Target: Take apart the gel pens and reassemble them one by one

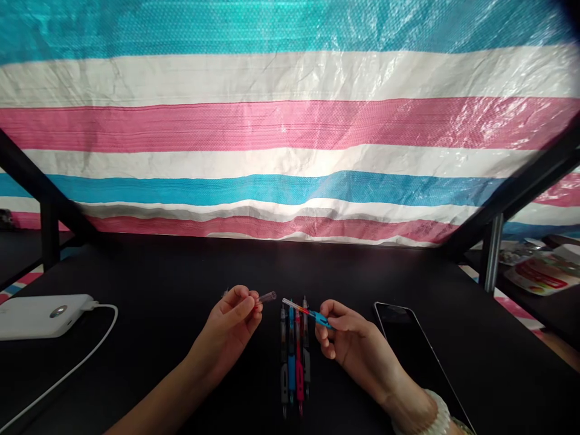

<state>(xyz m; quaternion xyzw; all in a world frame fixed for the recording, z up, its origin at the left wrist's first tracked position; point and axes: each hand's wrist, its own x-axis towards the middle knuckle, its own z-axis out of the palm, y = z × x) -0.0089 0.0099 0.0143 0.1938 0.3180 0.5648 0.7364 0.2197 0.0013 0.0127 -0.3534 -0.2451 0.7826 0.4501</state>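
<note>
My left hand [238, 314] pinches a clear pen barrel [267, 297], its open end pointing right. Across a small gap, my right hand [347, 329] grips the blue part of a pen [321, 318]. From that blue part a thin refill [296, 307] with a reddish section sticks out toward the barrel. Below and between the hands, several pens lie side by side on the black table: a dark one [284, 362], a blue one [292, 368], a pink one [299, 377] and a grey one [307, 356]. My fingers hide the rest of the barrel.
A white power bank [40, 317] with a white cable [106, 338] lies at the left. A black phone [419, 356] rests beside my right forearm. Black frame bars [512, 193] flank the table [172, 272], and a striped plastic sheet [281, 127] hangs behind it.
</note>
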